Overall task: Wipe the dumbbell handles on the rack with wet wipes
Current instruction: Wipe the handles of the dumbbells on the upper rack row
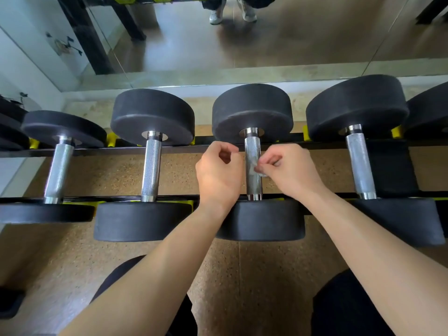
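A gym corner with a speckled tan floor [116, 175] and a wall mirror [278, 42] running along the back. Seen from above, two bare forearms reach forward to a dumbbell rack.

The right hand [289, 172] pinches a small, crumpled wet wipe [257, 170] between thumb and fingertips and presses it against the right side of a chrome, knurled dumbbell handle [252, 151], about halfway along its length. The left hand [218, 172] sits just beside the same handle on its left, fingers curled in towards the palm; whether it holds anything cannot be told.

This dumbbell has thick round black heads, one far [252, 112] and one near [260, 221], and lies across the two black rails of the rack [174, 149]. Further dumbbells lie parallel to it: one just to the left [151, 166], a thinner one beyond that [59, 170], and a larger one to the right [360, 163]. Yellow cradles [111, 141] show between the heads on the far rail.

At the bottom edge, the person's knees in dark clothing [351, 309] frame the arms. The mirror reflects pale shoes [215, 16].
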Demonstrator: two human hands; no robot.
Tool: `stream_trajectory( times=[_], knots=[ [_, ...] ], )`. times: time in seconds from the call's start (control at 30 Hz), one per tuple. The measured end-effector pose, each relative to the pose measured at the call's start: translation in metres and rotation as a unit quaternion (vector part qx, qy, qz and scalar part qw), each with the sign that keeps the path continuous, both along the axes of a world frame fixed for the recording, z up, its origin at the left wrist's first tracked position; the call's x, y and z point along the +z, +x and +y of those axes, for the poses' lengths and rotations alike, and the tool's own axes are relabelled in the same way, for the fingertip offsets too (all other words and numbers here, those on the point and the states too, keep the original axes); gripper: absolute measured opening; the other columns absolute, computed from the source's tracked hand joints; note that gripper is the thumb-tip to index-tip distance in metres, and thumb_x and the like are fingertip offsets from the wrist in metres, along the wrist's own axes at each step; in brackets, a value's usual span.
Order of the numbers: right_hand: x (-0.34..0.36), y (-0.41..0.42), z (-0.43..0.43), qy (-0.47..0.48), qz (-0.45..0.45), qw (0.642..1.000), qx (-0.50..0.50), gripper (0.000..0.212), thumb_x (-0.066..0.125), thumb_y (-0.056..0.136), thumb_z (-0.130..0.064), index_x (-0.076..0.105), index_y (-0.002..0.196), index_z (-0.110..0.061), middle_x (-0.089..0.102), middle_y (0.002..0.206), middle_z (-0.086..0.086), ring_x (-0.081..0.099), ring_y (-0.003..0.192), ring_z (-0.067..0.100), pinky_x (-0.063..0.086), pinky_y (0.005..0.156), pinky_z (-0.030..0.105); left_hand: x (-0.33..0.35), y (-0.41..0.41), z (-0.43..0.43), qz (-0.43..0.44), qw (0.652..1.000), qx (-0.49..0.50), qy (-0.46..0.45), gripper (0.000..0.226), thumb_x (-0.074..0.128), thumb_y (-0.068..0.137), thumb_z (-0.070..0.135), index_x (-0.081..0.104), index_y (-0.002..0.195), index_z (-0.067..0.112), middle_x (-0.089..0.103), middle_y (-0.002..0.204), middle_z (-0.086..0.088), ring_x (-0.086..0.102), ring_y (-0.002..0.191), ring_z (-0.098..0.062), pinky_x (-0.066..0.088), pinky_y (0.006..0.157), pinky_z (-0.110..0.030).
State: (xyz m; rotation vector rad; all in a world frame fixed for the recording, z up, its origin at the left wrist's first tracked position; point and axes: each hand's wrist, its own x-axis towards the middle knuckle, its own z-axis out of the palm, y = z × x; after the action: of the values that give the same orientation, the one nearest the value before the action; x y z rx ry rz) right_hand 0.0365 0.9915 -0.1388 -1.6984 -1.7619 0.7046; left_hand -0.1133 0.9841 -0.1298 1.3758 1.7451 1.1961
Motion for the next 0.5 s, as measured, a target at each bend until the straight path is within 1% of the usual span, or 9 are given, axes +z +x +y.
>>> stream_trajectory(
  times=[0.1, 0.2, 0.27, 0.33, 0.4, 0.43, 0.5],
  knots=[
    [0.004, -0.009, 0.023, 0.072, 0.036, 0.996, -0.046, 0.009, 0.076, 0.087, -0.021, 0.071, 0.079, -0.022, 0.065, 0.072, -0.015, 0.059, 0.071, -0.009, 0.040, 0.062, 0.003, 0.003, 0.001, 0.000, -0.004, 1.000, 0.004, -0.010, 0.012, 0.062, 0.092, 0.016, 0.065, 0.090, 0.028, 0.065, 0.083, 0.015, 0.060, 0.082, 0.005, 0.040, 0.067, 0.000],
    [0.006, -0.019, 0.029, 0.121, 0.018, 0.990, -0.068, 0.012, 0.075, 0.087, -0.018, 0.069, 0.078, -0.023, 0.059, 0.071, -0.016, 0.056, 0.067, -0.005, 0.036, 0.064, 0.002, 0.005, 0.001, -0.001, -0.002, 1.000, 0.003, -0.019, 0.012, 0.062, 0.093, 0.017, 0.064, 0.090, 0.029, 0.065, 0.084, 0.015, 0.060, 0.082, 0.004, 0.040, 0.068, 0.001],
    [0.008, -0.017, 0.017, 0.102, -0.028, 0.994, -0.030, 0.012, 0.076, 0.086, -0.019, 0.070, 0.076, -0.023, 0.055, 0.074, -0.016, 0.053, 0.065, -0.005, 0.035, 0.062, 0.003, 0.005, 0.001, -0.002, -0.005, 1.000, 0.000, -0.019, 0.015, 0.062, 0.093, 0.016, 0.063, 0.088, 0.030, 0.065, 0.083, 0.014, 0.060, 0.082, 0.004, 0.041, 0.068, 0.001],
    [0.009, -0.010, 0.002, 0.048, -0.078, 0.995, 0.046, 0.010, 0.078, 0.084, -0.024, 0.072, 0.076, -0.022, 0.053, 0.076, -0.017, 0.052, 0.065, -0.004, 0.033, 0.060, 0.007, 0.006, 0.001, -0.002, -0.012, 1.000, -0.001, -0.015, 0.018, 0.062, 0.092, 0.015, 0.062, 0.083, 0.030, 0.065, 0.081, 0.013, 0.058, 0.085, 0.006, 0.040, 0.066, 0.000],
    [0.012, -0.005, -0.002, 0.019, -0.099, 0.990, 0.097, 0.010, 0.079, 0.083, -0.027, 0.073, 0.077, -0.021, 0.053, 0.076, -0.015, 0.051, 0.066, -0.002, 0.031, 0.059, 0.011, 0.006, 0.001, -0.001, -0.014, 1.000, 0.001, -0.014, 0.018, 0.061, 0.091, 0.013, 0.062, 0.082, 0.030, 0.065, 0.081, 0.013, 0.058, 0.086, 0.006, 0.040, 0.066, -0.001],
    [0.013, -0.004, 0.001, 0.027, -0.095, 0.990, 0.098, 0.009, 0.080, 0.083, -0.026, 0.074, 0.077, -0.021, 0.053, 0.076, -0.015, 0.051, 0.066, -0.002, 0.031, 0.059, 0.012, 0.006, 0.001, -0.001, -0.015, 1.000, 0.003, -0.015, 0.017, 0.061, 0.091, 0.014, 0.063, 0.083, 0.029, 0.065, 0.082, 0.013, 0.058, 0.085, 0.005, 0.040, 0.066, -0.001],
    [0.012, -0.008, 0.012, 0.064, -0.079, 0.992, 0.069, 0.006, 0.078, 0.084, -0.023, 0.076, 0.079, -0.021, 0.053, 0.077, -0.014, 0.051, 0.066, 0.000, 0.031, 0.059, 0.010, 0.006, 0.001, -0.001, -0.014, 1.000, 0.004, -0.018, 0.014, 0.062, 0.091, 0.015, 0.064, 0.086, 0.028, 0.066, 0.083, 0.013, 0.060, 0.082, 0.003, 0.041, 0.067, -0.001]
  ],
)
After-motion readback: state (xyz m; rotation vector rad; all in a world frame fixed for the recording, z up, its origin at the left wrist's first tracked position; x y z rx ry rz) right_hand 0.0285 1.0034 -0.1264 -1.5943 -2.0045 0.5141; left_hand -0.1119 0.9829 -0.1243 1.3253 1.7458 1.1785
